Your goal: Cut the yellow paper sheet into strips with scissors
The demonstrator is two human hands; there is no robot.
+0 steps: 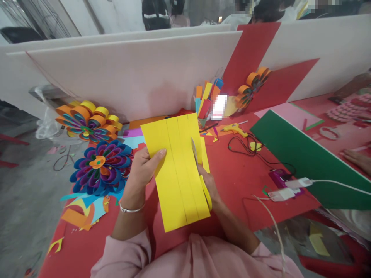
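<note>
A yellow paper sheet (174,173) with several dark lines drawn along its length is held up over the red table. My left hand (147,164) pinches its left edge, thumb on top. My right hand (208,181) is closed around scissors (194,152), mostly hidden behind the sheet. The blade shows at a cut near the right edge, where a narrow strip curls away. Left of my left hand lies a blue and purple paper flower (101,166). An orange and yellow paper flower (88,121) stands behind it.
Paper scraps (84,214) lie at the table's left edge. A yellow glue gun (236,129) with a black cord, a purple power strip (285,181) with white plugs and a green board (307,158) are on the right. White panels (130,77) rise behind. Another person's hand (358,160) rests far right.
</note>
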